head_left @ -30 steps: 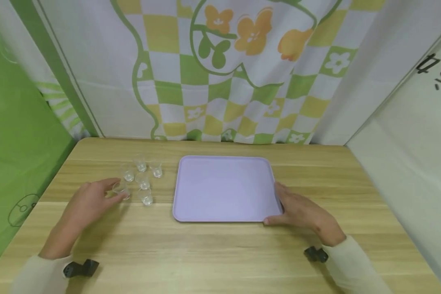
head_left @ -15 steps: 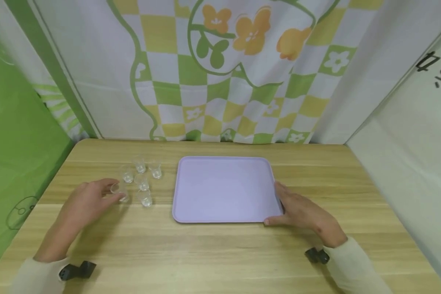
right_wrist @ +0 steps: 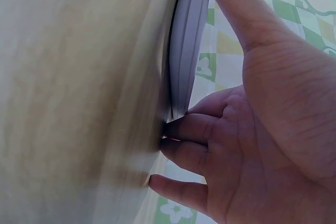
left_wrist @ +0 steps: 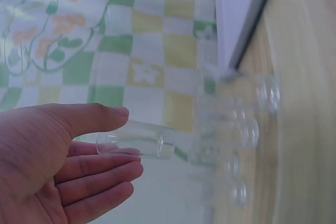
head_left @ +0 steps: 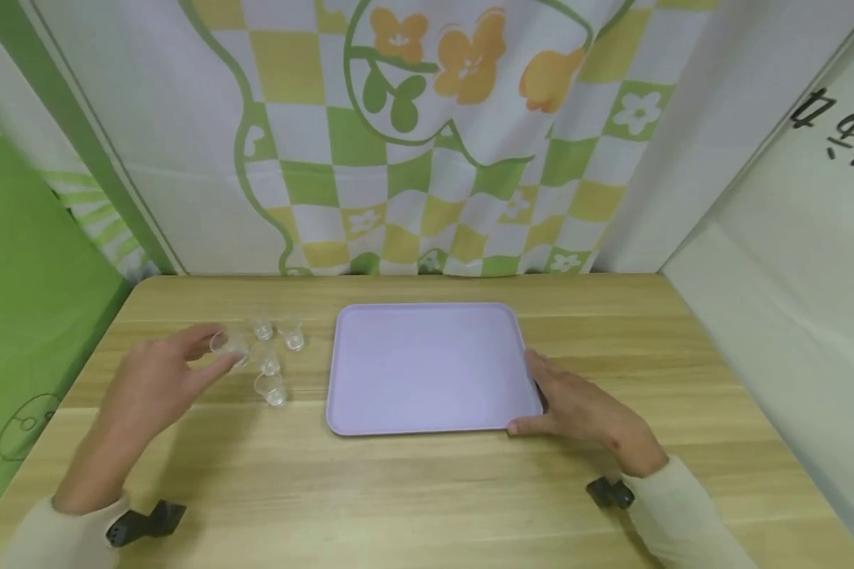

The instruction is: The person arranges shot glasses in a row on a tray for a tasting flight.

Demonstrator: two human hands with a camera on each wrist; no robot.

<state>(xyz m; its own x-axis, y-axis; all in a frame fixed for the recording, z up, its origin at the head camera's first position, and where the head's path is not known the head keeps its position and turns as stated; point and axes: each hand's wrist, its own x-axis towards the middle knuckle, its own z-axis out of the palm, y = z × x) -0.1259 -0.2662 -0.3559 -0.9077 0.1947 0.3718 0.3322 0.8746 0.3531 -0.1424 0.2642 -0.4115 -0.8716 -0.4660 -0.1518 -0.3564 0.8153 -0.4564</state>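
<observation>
Head view: the left hand (head_left: 145, 379) pinches a clear, thin-walled round cup (head_left: 229, 346) between thumb and fingers, raised above the smooth wood-grained surface (head_left: 413, 498), near a cluster of similar upright cups (head_left: 273, 390). The right hand (head_left: 576, 403), thumb and fingers spread, holds the near right corner of a shallow, matte lilac, round-cornered tray (head_left: 430, 367).

left hand (head_left: 151, 379): pinching | right hand (head_left: 580, 405): thumb (head_left: 529, 426) spread from fingers (head_left: 546, 367)
</observation>
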